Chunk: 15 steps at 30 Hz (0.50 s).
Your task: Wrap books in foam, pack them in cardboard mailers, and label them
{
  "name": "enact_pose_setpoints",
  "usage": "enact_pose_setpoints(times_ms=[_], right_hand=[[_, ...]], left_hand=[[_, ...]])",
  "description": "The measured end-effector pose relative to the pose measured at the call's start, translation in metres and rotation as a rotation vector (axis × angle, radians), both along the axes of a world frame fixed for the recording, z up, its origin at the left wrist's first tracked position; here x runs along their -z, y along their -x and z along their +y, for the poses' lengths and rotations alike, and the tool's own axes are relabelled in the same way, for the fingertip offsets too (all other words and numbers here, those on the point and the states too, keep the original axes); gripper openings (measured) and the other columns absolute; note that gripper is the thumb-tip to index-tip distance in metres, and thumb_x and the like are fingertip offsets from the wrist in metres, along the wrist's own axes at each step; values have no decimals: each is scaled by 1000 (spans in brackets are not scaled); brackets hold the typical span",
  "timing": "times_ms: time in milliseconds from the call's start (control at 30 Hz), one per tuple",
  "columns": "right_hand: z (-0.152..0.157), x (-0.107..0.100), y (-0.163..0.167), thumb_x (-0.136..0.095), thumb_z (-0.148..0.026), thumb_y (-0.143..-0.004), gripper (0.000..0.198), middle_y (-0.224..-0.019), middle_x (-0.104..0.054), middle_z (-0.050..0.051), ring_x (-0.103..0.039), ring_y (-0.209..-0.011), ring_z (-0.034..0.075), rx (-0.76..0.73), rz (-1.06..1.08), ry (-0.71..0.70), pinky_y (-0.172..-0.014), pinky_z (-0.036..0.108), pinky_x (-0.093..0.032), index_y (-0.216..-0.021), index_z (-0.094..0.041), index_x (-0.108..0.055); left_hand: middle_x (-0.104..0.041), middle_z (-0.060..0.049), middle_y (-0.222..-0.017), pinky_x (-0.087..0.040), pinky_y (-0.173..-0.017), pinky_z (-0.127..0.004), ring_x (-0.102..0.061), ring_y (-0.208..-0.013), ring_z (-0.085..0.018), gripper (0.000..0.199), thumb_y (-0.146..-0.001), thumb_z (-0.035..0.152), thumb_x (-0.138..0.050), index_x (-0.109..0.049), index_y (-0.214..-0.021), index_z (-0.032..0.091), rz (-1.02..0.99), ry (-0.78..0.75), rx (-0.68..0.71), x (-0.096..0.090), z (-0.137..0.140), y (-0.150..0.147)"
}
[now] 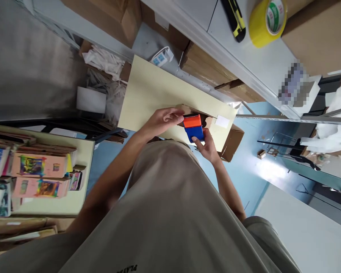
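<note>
Over the table, my right hand [207,146] grips a blue and orange plastic tool [195,132], which looks like a tape cutter. Its blue body rests in my fingers with the thumb across it, and a dark toothed edge runs along the orange top. My left hand [165,120] is at the left end of that edge, fingers curled and tips drawn together at the orange corner. Whatever those fingertips pinch is too small to make out. Behind the tool, an open cardboard box [184,108] lies on the cream tabletop [147,91], partly hidden by my hands.
A white paper slip [222,121] lies on the tabletop's right. A shelf above carries a yellow tape roll [268,22] and a utility knife [235,21]. Cartons [207,64] and a power strip [161,57] stand behind. Stacked printed boxes [41,167] fill the left table.
</note>
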State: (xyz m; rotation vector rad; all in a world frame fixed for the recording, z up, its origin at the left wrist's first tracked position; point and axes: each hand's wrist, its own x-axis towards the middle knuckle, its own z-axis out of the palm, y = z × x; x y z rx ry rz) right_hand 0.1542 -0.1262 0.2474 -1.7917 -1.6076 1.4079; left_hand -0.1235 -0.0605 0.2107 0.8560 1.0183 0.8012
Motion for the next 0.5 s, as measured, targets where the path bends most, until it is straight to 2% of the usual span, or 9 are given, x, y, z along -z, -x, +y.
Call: enact_pose_setpoints(times_ms=[100,233,367,500], right_hand=[[-3,-17,6,-79,-93,-97,69,-101,-77,5,-72,-87,28,-21,-98,38,-81,48,-66,-119,-32,-57],[-4,-36,18,-80,-94,-95,70,-102,-79,6,-75,-88,32,-23,-167,94,-77,48,-66,-120,-33,-59],[-2,-49,27,-80,-95,-92,71,-102,-80,8,-74,-87,31,-60,-237,107,-77,47,-65,-117,-31,-60],[5,-57,31,-78,-94,-92,70,-98,-79,6,-68,-82,27,-122,-276,128,-76,44,-60,-112,-29,-61]], left_hand=[[-87,-12,-112,-70,-102,-48,-83,-112,-33,56,-91,65,-102,-90,-120,19,-18,-23,46,0,6,11],[-83,-9,-98,-71,-90,-45,-83,-101,-31,44,-91,55,-105,-91,-109,18,-38,-47,61,6,8,17],[-83,-9,-96,-70,-85,-41,-82,-97,-29,49,-93,66,-101,-89,-103,19,-75,-52,88,15,10,20],[-80,-7,-86,-64,-71,-36,-77,-81,-24,52,-93,71,-98,-85,-94,21,-144,-9,112,34,11,13]])
